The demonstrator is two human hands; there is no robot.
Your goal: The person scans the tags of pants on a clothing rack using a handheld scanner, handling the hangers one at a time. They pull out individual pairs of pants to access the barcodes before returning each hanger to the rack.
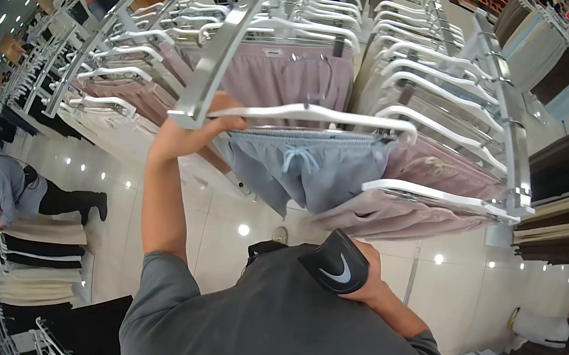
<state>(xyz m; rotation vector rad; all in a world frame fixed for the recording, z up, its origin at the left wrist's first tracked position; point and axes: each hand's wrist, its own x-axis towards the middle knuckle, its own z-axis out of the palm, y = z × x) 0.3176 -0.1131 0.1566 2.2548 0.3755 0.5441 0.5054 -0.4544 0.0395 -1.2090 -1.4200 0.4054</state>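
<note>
My left hand (pixel 206 127) is closed on the left end of a white hanger (pixel 303 112), beside the front end of a metal rail (pixel 218 54). Light blue drawstring shorts (pixel 302 162) hang from that hanger. At the lower right, my right hand (pixel 367 274) is wrapped round a black object with a pale swoosh mark (pixel 336 263), close to my chest. Pink trousers (pixel 406 217) on another white hanger hang just beyond it.
A second rail (pixel 509 117) holds several white hangers with beige and pink garments. More racks stand along both sides. One person (pixel 16 185) bends by folded clothes at the left; another person (pixel 545 326) is at the right. Tiled floor (pixel 215 233) shows below.
</note>
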